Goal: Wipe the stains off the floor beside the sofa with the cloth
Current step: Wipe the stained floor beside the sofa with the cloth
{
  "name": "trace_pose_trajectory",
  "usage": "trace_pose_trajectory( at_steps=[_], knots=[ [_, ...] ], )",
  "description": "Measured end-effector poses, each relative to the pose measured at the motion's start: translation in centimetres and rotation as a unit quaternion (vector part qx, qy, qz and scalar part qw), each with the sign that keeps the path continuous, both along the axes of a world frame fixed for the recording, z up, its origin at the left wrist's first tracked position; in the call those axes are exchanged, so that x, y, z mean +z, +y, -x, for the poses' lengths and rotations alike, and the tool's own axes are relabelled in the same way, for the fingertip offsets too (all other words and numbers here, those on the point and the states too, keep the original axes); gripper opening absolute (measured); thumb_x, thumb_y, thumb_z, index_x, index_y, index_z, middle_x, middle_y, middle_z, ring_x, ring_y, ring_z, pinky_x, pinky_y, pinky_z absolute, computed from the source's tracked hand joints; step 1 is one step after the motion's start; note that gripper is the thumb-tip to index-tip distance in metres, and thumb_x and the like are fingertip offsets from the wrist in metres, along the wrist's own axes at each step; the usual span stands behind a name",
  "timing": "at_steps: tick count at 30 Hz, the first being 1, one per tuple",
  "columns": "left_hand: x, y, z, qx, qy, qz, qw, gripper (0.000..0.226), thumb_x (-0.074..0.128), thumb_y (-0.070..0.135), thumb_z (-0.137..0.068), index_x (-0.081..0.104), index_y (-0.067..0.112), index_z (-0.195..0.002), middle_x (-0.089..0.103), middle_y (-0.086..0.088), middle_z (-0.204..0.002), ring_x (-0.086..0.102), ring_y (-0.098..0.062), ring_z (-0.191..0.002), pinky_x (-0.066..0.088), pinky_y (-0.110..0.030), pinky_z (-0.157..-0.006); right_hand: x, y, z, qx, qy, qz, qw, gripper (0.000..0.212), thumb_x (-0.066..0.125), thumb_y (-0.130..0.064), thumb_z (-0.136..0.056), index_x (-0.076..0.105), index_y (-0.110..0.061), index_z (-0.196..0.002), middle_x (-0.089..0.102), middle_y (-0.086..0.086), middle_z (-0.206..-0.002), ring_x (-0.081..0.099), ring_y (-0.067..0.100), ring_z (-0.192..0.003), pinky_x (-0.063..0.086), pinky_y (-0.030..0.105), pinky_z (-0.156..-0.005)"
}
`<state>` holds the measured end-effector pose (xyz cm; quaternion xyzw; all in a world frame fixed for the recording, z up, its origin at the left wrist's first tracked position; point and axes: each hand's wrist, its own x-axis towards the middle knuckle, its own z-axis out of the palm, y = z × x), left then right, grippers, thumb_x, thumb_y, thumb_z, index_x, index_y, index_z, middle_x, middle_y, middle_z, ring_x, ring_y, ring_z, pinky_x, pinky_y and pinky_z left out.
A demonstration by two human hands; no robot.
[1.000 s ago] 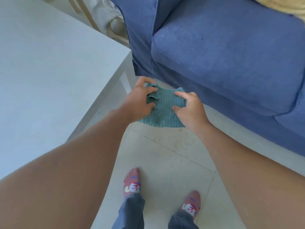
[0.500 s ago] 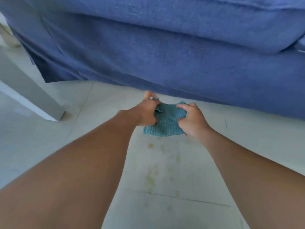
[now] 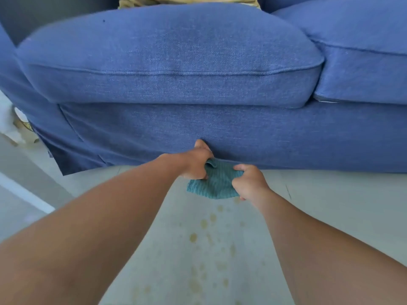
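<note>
A small teal ribbed cloth (image 3: 214, 183) hangs between both hands, just in front of the blue sofa's skirt (image 3: 220, 130). My left hand (image 3: 193, 162) grips its upper left edge. My right hand (image 3: 248, 183) pinches its right side. Yellowish-brown stains (image 3: 206, 225) speckle the pale floor tiles (image 3: 330, 205) directly below the cloth and run back toward me between my forearms. The cloth is above the floor, not pressed on it.
The sofa's seat cushions (image 3: 167, 62) fill the upper half of the view, with a yellow fabric (image 3: 187, 0) at the top. A grey-white table leg (image 3: 26, 190) slants along the left edge. Open floor lies to the right of the stains.
My view has dropped low and turned to face the sofa front. My feet and the table top have left the view. Both hands keep hold of the cloth, now near the sofa skirt above the stains.
</note>
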<state>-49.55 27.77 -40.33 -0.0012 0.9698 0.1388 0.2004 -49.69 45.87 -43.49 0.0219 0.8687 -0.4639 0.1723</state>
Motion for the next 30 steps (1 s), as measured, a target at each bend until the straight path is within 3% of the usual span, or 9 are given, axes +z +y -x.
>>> trace_pose_trajectory(
  at_steps=[3,6,12,16,18,21,24,27,30],
  knots=[
    [-0.8,-0.7,0.3,0.008,-0.008,0.011,1.0,0.059,0.071,0.024,-0.087,0.046,0.013,-0.139,0.028,-0.006,-0.136,0.053,-0.03,-0.115,0.048,-0.042,-0.102,0.0,-0.4,-0.4,0.009,0.01,-0.01,1.0,0.06,0.049,0.004,-0.087,0.053,-0.019,-0.143,0.043,0.005,-0.147,0.057,0.02,-0.066,0.057,0.034,-0.059],
    [-1.8,-0.3,0.1,0.053,0.008,-0.016,0.998,0.053,0.065,0.022,-0.09,0.044,0.009,-0.137,0.039,-0.01,-0.133,0.058,-0.029,-0.105,0.05,-0.038,-0.095,0.4,-0.3,-1.1,0.026,0.03,-0.037,0.999,0.062,0.05,0.007,-0.087,0.052,-0.017,-0.144,0.036,0.003,-0.148,0.055,0.021,-0.08,0.053,0.029,-0.053],
    [-6.3,1.4,-2.0,0.154,0.088,-0.165,0.97,0.02,0.06,0.022,-0.093,0.076,0.013,-0.101,0.058,-0.015,-0.121,0.064,-0.025,-0.086,0.047,-0.02,-0.065,-1.9,2.1,-2.1,0.049,0.056,-0.071,0.995,0.063,0.049,0.01,-0.086,0.053,-0.018,-0.142,0.038,-0.005,-0.126,0.053,0.016,-0.083,0.048,0.026,-0.056],
    [-8.2,1.6,-3.4,0.161,0.09,-0.208,0.961,0.019,0.06,0.02,-0.094,0.075,0.015,-0.104,0.055,-0.011,-0.124,0.056,-0.017,-0.094,0.047,-0.023,-0.087,-3.8,2.9,-3.9,0.056,0.046,-0.101,0.992,0.056,0.054,0.002,-0.091,0.053,-0.02,-0.142,0.036,-0.007,-0.12,0.053,0.019,-0.091,0.058,0.034,-0.07],
    [-8.6,1.5,-3.8,0.151,0.102,-0.196,0.964,0.023,0.061,0.014,-0.093,0.071,0.012,-0.114,0.045,-0.009,-0.128,0.052,-0.016,-0.098,0.039,-0.017,-0.088,-4.3,3.0,-4.4,0.054,0.045,-0.101,0.992,0.053,0.056,-0.002,-0.093,0.052,-0.02,-0.143,0.037,-0.006,-0.121,0.054,0.021,-0.095,0.059,0.041,-0.081],
    [-9.5,1.7,-4.3,0.127,0.1,-0.173,0.972,0.032,0.057,0.006,-0.093,0.065,0.01,-0.124,0.039,-0.011,-0.134,0.053,-0.022,-0.113,0.033,-0.009,-0.088,-4.8,2.7,-4.4,0.051,0.047,-0.098,0.993,0.053,0.056,-0.002,-0.094,0.051,-0.021,-0.144,0.038,-0.006,-0.123,0.055,0.022,-0.094,0.058,0.036,-0.08],
    [-9.8,1.3,-4.1,0.118,0.097,-0.158,0.976,0.033,0.055,0.006,-0.095,0.062,0.013,-0.127,0.038,-0.01,-0.133,0.059,-0.026,-0.105,0.04,-0.013,-0.082,-5.4,2.4,-3.8,0.046,0.044,-0.105,0.992,0.056,0.055,0.002,-0.093,0.051,-0.02,-0.144,0.038,-0.006,-0.125,0.056,0.022,-0.094,0.058,0.036,-0.08],
    [-9.8,0.3,-4.1,0.121,0.106,-0.157,0.974,0.029,0.054,0.001,-0.095,0.059,0.019,-0.117,0.034,-0.003,-0.122,0.065,-0.022,-0.065,0.051,-0.018,-0.053,-6.2,2.5,-3.6,0.036,0.031,-0.121,0.991,0.059,0.052,0.005,-0.09,0.051,-0.018,-0.144,0.039,-0.003,-0.131,0.057,0.022,-0.096,0.059,0.039,-0.083],
    [-10.1,-0.1,-4.7,0.026,0.163,-0.124,0.979,0.025,0.053,0.01,-0.093,0.061,0.03,-0.106,0.04,0.001,-0.123,0.06,-0.017,-0.068,0.056,-0.038,-0.074,-7.2,3.0,-3.5,0.033,0.017,-0.135,0.99,0.061,0.052,0.006,-0.089,0.049,-0.016,-0.145,0.038,-0.003,-0.133,0.056,0.022,-0.097,0.058,0.039,-0.084]
  ],
)
